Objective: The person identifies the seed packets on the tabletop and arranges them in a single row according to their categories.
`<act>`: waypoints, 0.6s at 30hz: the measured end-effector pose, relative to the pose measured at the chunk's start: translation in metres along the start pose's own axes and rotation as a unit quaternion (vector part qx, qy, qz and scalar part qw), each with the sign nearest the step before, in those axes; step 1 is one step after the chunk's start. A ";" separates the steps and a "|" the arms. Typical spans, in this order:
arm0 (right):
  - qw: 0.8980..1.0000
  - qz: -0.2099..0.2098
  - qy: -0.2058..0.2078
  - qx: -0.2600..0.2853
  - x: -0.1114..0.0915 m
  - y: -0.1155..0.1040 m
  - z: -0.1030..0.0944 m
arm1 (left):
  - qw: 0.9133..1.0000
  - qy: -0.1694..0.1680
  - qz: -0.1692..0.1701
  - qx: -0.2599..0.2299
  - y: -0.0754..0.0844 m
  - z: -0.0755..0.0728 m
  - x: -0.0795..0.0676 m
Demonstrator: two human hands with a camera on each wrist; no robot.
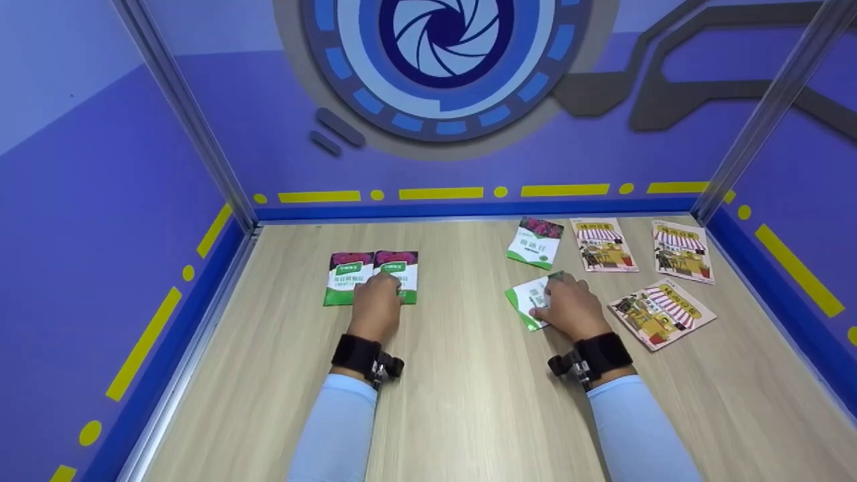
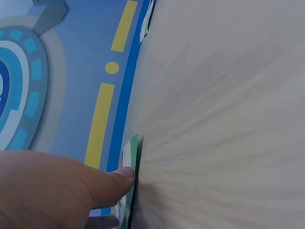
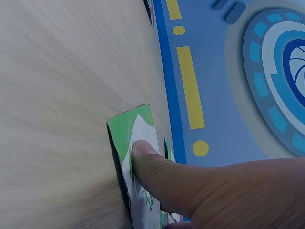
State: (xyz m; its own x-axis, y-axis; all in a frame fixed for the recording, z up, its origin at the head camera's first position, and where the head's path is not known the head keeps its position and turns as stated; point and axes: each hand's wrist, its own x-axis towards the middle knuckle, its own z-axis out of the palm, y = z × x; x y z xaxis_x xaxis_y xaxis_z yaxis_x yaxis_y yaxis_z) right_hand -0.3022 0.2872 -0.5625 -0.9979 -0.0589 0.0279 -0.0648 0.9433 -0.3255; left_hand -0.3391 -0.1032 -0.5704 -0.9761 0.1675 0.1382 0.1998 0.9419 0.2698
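Two white seed packets with pink flowers and green bottoms lie side by side at left in the head view. My left hand (image 1: pixel 377 304) holds the right one of them, a seed packet (image 1: pixel 408 268), with the thumb (image 2: pixel 125 174) at its edge. The other packet (image 1: pixel 339 281) touches it on the left. My right hand (image 1: pixel 573 308) grips a green-and-white seed packet (image 1: pixel 525 298), thumb (image 3: pixel 145 151) on its printed face and the fingers over its far side. The hand covers much of this packet. Behind it lies a similar packet (image 1: pixel 535 244).
Three pink packets with a striped awning picture lie at right: one at the back (image 1: pixel 604 245), one near the corner (image 1: pixel 683 251) and one closer (image 1: pixel 663 314), beside my right hand. Blue printed walls (image 1: pixel 428 171) bound the wooden tabletop (image 1: pixel 462 375).
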 end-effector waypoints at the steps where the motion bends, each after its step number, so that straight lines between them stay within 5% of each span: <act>1: 1.000 0.000 0.000 0.000 0.000 0.000 0.000 | 1.000 0.001 -0.001 -0.003 0.001 -0.001 0.000; 18: 1.000 -0.004 0.006 0.000 0.000 -0.002 0.000 | 0.999 -0.045 -0.022 0.006 0.019 0.000 -0.004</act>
State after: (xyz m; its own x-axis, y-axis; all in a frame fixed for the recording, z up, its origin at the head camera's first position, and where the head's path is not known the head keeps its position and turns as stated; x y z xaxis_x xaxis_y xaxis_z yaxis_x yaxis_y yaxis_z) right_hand -0.3018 0.2856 -0.5615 -0.9971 -0.0634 0.0414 -0.0735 0.9426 -0.3257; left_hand -0.3316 -0.0864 -0.5655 -0.9878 0.1505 0.0396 0.1557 0.9525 0.2617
